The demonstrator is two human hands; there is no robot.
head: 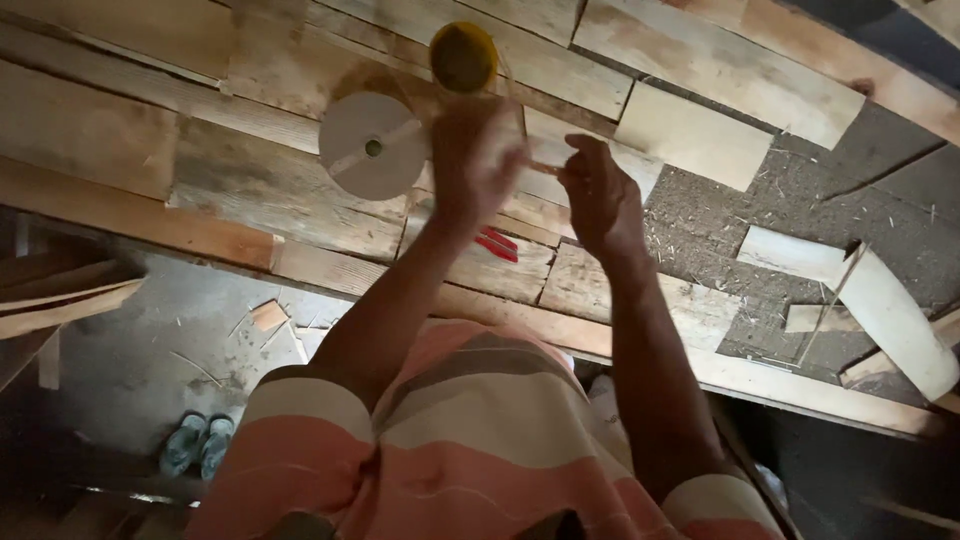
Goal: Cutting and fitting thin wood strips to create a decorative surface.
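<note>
Head view. The left hand (472, 165) is closed around a yellow-capped container (463, 57), held above the plank workbench (130, 130) just right of a round wooden disc (372, 146). The right hand (598, 195), fingers pinched together on something too small to identify, is raised beside it. Red-handled pliers (497, 244) lie below the hands.

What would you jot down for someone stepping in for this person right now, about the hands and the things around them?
Left hand: raised over the plank bench, fingers curled around a clear cup with a yellow base.
Right hand: beside it, fingertips pinched on something small; too blurred to tell what.
Round pale disc with a centre hole lies on the planks, left of the hands. A red item lies below them.
Offcuts lie on the right. What is finished or left cannot be told.
</note>
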